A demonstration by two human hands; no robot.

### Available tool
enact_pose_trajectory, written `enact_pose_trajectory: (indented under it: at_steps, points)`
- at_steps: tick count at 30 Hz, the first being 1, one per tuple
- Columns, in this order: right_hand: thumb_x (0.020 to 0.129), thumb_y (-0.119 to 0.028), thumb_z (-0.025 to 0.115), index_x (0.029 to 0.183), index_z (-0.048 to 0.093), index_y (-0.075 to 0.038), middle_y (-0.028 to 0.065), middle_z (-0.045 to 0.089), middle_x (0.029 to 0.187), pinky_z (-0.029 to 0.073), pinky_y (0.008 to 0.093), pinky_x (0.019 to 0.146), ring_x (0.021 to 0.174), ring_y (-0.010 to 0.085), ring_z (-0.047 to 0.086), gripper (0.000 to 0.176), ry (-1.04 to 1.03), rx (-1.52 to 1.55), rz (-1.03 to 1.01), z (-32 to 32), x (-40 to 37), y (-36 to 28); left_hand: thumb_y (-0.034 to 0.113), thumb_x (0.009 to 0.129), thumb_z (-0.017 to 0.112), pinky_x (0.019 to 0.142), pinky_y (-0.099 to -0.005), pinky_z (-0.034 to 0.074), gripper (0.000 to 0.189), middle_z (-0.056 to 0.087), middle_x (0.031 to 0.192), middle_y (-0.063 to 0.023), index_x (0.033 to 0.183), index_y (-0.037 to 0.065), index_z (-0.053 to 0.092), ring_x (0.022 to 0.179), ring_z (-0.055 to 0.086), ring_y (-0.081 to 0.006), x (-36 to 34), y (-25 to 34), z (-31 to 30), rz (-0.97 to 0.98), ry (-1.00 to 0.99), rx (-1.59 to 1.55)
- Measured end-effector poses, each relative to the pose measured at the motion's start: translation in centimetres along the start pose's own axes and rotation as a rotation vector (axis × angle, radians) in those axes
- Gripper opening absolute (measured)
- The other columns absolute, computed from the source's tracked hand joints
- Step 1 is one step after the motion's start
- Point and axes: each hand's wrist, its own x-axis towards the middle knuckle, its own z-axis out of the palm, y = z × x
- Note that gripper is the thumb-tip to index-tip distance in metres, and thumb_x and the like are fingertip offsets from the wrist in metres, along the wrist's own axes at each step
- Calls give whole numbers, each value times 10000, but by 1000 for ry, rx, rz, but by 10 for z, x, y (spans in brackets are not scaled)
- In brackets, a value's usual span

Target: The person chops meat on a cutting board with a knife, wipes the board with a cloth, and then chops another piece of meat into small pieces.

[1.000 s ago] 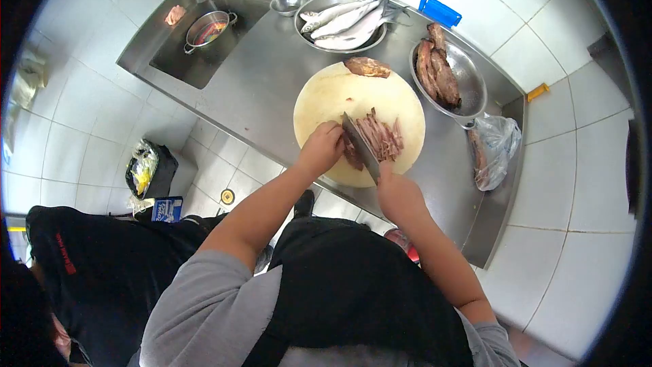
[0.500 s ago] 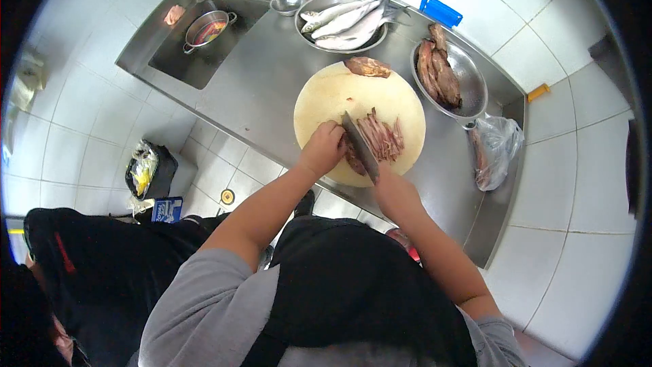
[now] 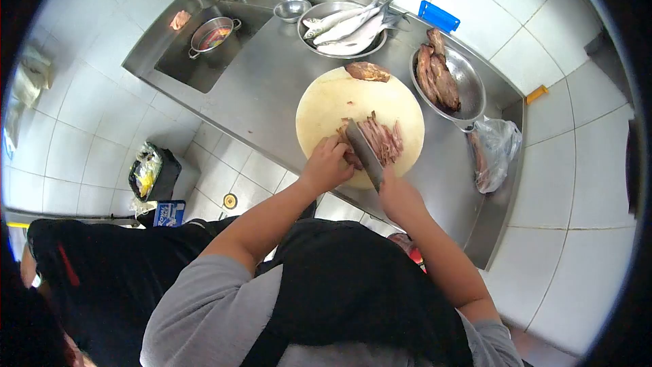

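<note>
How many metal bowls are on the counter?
3: a small bowl at the back, a wide bowl of whole fish beside it, and a large bowl of dark meat on the right. None looks hidden.

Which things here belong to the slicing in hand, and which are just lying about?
In use: left hand, right hand, broad steel cleaver, dark meat piece, cut brown strips, round pale chopping board.
Lying about: silver whole fish, bowled dark fillets, clear plastic bag, round steel pot.
</note>
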Motion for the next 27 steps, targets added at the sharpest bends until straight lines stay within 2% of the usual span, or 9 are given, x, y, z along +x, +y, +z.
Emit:
enact_pose_trajectory:
  at_steps: [5,7,10,13,16,19,24,27]
  points:
    - [996,-198,453,1111,455,-36,263,679,871,504,584,744,843,475,661,199,-70,-79,46,-24,-25,4,198,711,811,1009,-445,455,497,548,1198,-183,1125,36,587,1152,529,-371,1,-2,2,-63,-35,-38]
    - [997,-200,449,1107,450,-36,265,678,873,502,585,742,843,475,662,198,-36,-80,26,-26,-23,-1,171,717,797,1002,-437,464,435,573,1165,-181,1079,27,604,1129,552,-364,3,-5,0,-146,52,-122]
    - [999,-194,429,1103,442,-33,269,678,873,500,588,734,840,471,665,193,5,-78,-26,-27,-20,-13,135,744,759,982,-435,480,340,605,1096,-179,1028,8,622,1080,581,-364,8,-13,1,-85,129,-49]
    - [997,-172,397,1102,440,-26,274,679,877,504,586,738,840,468,670,185,-13,-105,-55,-19,-9,-19,109,768,722,962,-439,491,266,625,1040,-179,987,-13,635,1042,598,-368,13,-15,5,-15,123,32]
    - [998,-152,384,1092,446,-12,272,678,875,508,577,730,824,466,670,180,-34,-137,-47,-13,-4,-25,109,776,702,951,-441,494,262,629,1048,-181,991,-26,634,1037,597,-370,18,-20,7,-58,41,66]
    - [995,-140,371,1085,448,1,273,676,876,512,569,719,811,463,670,184,-38,-153,-49,-18,-12,-32,163,786,681,930,-445,488,220,618,1011,-175,925,2,626,1010,585,-359,19,-22,12,-1,125,45]
    - [977,-125,380,1081,440,1,288,675,896,514,579,726,825,461,675,174,-108,-168,-28,-17,-5,-36,169,778,690,916,-442,492,224,613,997,-174,912,2,625,998,583,-357,20,-22,13,9,113,75]
    - [981,-130,381,1084,436,-9,296,672,898,505,598,736,837,473,671,169,-21,-51,-70,0,13,-29,172,771,695,916,-443,493,233,608,988,-171,914,2,623,998,582,-356,19,-29,18,1,89,70]
